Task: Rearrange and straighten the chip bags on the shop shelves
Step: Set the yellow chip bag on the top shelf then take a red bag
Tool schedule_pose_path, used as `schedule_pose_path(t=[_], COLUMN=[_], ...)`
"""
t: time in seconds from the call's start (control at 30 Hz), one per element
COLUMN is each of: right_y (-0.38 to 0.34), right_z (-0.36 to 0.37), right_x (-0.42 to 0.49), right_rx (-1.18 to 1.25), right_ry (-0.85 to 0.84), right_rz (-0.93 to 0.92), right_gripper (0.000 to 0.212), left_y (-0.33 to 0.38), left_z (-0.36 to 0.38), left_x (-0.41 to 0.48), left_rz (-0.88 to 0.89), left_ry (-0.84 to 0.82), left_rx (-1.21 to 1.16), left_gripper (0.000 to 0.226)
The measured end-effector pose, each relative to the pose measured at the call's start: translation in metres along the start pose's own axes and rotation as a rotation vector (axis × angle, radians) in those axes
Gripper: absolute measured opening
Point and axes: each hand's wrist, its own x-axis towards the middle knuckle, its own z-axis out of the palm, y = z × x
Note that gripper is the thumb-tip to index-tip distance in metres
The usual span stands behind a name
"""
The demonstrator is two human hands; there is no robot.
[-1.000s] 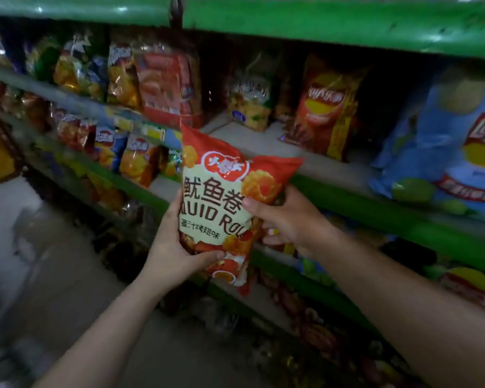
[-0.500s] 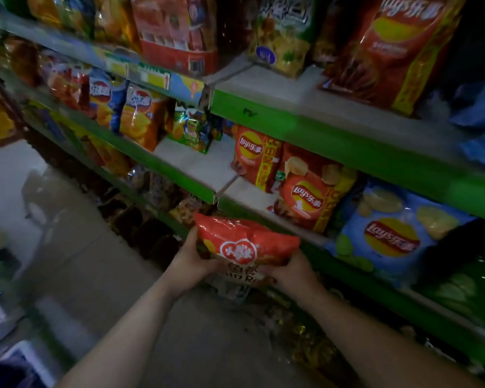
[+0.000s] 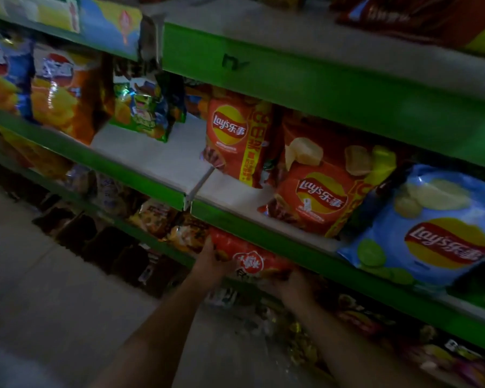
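Observation:
Both hands hold a red squid-roll snack bag low down, just under the green front edge of the middle shelf. My left hand grips its left end and my right hand grips its right end. The bag's lower part is hidden in shadow. On the shelf above stand two red Lay's bags and a blue Lay's bag that leans over the shelf edge.
Orange and blue chip bags and a green bag stand at the left of the same shelf, with bare white shelf board between them and the red Lay's bags. Dim lower shelves hold mixed snack packs. Grey floor lies at the left.
The red bag went from upright at chest height down to below the middle shelf's edge, held by both hands. My view dropped and moved closer to the shelves.

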Motion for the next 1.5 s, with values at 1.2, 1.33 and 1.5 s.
schedule_pose_path(t=[1.2, 1.33, 1.5], right_y=[-0.108, -0.127, -0.172], right_z=[-0.171, -0.181, -0.213], right_x=[-0.129, -0.134, -0.154], right_rx=[-0.141, -0.077, 0.143], right_ry=[0.272, 0.330, 0.385], right_rz=[-0.650, -0.691, -0.827], right_gripper=[0.009, 0.010, 0.024], left_y=[0.032, 0.061, 0.108], left_z=[0.031, 0.025, 0.018], left_x=[0.014, 0.001, -0.022], left_rz=[-0.257, -0.200, -0.165], left_ry=[0.082, 0.078, 0.059], left_rx=[-0.064, 0.120, 0.513], left_gripper=[0.073, 0.101, 0.093])
